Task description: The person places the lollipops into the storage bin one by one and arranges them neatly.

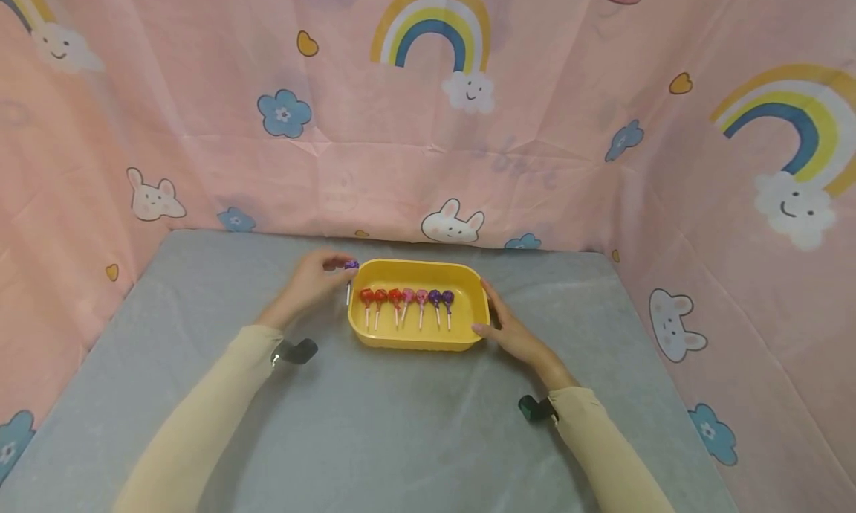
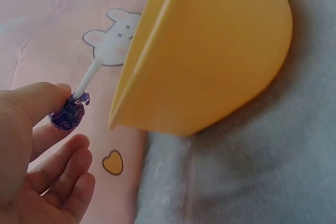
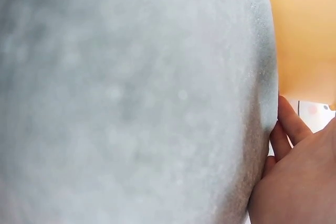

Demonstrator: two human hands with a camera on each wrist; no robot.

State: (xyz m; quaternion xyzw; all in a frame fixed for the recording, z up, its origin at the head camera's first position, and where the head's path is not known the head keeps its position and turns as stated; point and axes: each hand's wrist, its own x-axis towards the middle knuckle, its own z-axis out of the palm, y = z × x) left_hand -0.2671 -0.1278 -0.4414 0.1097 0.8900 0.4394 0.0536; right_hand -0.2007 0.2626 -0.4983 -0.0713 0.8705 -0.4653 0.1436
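Observation:
A yellow plastic tub [image 1: 414, 343] stands on the table in the head view. Several wrapped lollipops lie in a row inside it: three red lollipops [image 1: 380, 296], two pink lollipops [image 1: 421, 297] and two purple lollipops [image 1: 448, 297], sticks toward the near side. Beside the tub's left end, my left hand [image 1: 314, 284] pinches another purple lollipop [image 2: 68, 115] by its wrapped head between thumb and index finger; its white stick [image 2: 88, 78] points away from the palm. My right hand [image 1: 511, 337] grips the tub's right end, thumb over the rim and fingers along the outer wall.
Grey cloth [image 1: 401, 424] covers the table. A pink curtain [image 1: 374, 156] printed with rainbows, rabbits and flowers hangs behind and at both sides. Dark wrist cameras [image 1: 299, 351] sit on both wrists, over beige sleeves [image 1: 200, 424].

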